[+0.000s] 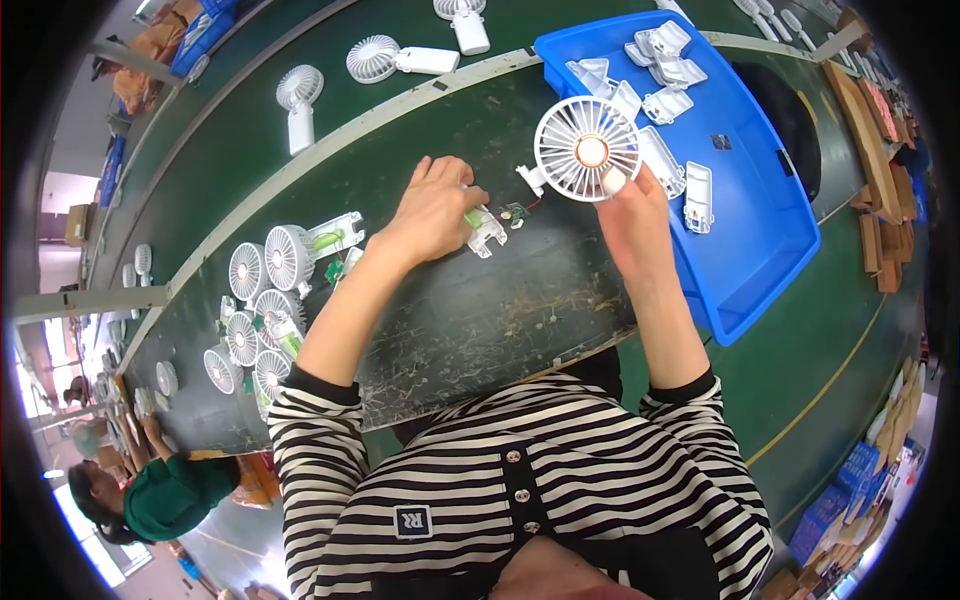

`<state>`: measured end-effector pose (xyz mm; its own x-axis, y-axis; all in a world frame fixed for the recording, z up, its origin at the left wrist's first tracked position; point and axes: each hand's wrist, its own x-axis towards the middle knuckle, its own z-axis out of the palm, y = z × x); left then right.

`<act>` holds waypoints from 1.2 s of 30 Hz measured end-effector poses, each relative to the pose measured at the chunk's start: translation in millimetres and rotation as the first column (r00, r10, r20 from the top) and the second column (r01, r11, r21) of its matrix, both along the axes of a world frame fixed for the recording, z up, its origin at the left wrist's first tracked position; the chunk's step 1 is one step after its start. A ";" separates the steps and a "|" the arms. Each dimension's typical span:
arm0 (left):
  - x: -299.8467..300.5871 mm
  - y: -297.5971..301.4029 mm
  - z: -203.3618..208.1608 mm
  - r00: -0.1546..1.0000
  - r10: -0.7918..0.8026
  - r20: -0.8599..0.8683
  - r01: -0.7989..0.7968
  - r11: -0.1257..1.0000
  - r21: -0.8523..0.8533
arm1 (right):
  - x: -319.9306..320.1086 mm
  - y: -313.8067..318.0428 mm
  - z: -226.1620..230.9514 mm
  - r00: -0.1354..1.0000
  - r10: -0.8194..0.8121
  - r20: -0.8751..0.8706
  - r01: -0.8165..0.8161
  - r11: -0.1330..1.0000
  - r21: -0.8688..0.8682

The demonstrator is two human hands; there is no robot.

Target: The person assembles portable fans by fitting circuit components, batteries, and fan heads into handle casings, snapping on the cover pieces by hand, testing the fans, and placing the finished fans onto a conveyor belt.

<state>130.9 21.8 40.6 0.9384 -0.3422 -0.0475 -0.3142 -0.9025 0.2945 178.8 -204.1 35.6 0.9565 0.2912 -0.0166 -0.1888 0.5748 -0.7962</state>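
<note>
My right hand [638, 225] grips the rim of a round white fan head [590, 150] with an orange-ringed centre, raised near the blue bin. A short white neck piece [531, 181] juts from the fan's left side. Below it lies a small circuit board [515, 214], with a thin red wire running up toward the fan. My left hand [437, 208] is closed over a white handle shell [488, 238] on the dark bench, its fingers bent onto the green battery [475, 216] in it. The left fingertips are partly hidden.
Several fan heads with opened handles [272, 310] are heaped at the left. A blue bin [750, 270] at the right holds several white shell halves [672, 70]. Beyond the pale rail [350, 128] lie whole white fans [372, 60]. Another person [180, 495] works at far left.
</note>
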 end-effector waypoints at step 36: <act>-125.9 -36.6 -28.6 0.742 0.124 -0.659 -0.609 -0.288 -0.739 | -43.4 69.6 -25.1 0.870 0.470 -0.151 -0.489 0.782 -0.387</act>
